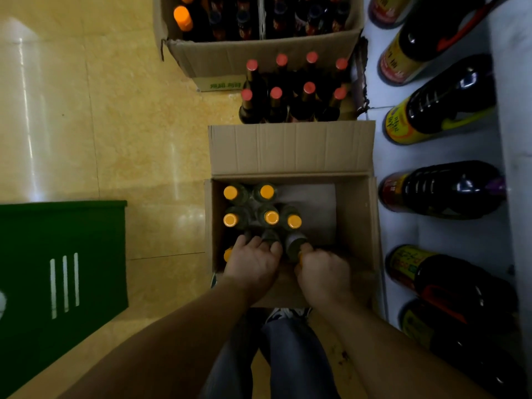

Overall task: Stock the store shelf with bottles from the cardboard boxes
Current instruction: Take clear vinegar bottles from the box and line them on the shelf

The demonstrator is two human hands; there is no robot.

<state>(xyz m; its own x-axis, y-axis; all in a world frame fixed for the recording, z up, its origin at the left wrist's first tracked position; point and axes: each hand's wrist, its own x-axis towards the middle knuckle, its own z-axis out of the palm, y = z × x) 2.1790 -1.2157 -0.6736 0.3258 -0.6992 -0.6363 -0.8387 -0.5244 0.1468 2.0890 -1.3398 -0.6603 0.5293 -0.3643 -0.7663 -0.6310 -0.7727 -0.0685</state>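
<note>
An open cardboard box (357, 214) on the floor holds several dark bottles with orange caps (271, 217). My left hand (253, 263) is down in the box, its fingers curled over the top of a bottle (270, 236) in the near row. My right hand (324, 273) grips the neck of another orange-capped bottle (295, 243), which tilts toward me. The right half of the box shows its bare bottom. The white store shelf (449, 231) runs along the right, with large dark bottles (443, 188) on it.
Beyond the box stands a cluster of dark bottles with red caps (290, 90), and behind them another cardboard box (259, 53) of bottles. A green crate (57, 277) sits on the yellow tiled floor at left. My legs and a shoe (288, 315) are just below the box.
</note>
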